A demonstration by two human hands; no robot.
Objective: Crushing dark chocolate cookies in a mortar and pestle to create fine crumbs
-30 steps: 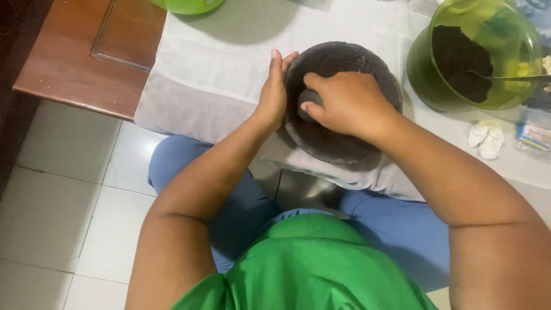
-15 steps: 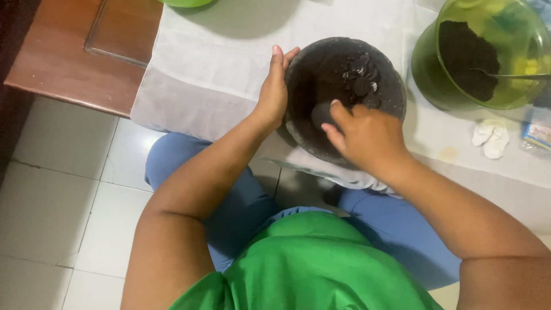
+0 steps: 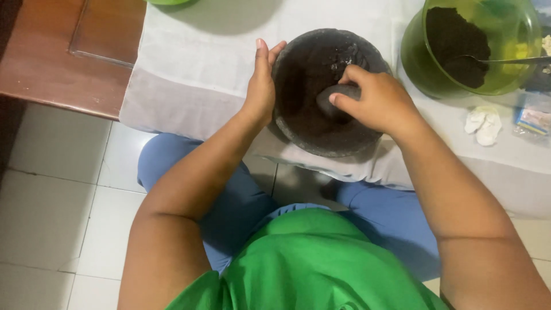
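Head view: right hand [image 3: 379, 103] grip clamped on stone pestle [image 3: 337, 95], left hand [image 3: 261, 86] flat against mortar [image 3: 298, 74], clear packet [image 3: 532, 120] at right.

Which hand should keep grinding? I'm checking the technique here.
Probably the right hand: it grips the stone pestle inside the dark mortar. The left hand lies flat against the mortar's outer rim, steadying it.

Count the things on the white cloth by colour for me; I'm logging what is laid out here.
Dark grey: 2, the stone mortar and the pestle in the right hand.
Green: 2, the large bowl and a bowl edge.
White: 1, a crumpled scrap.
Total: 5.
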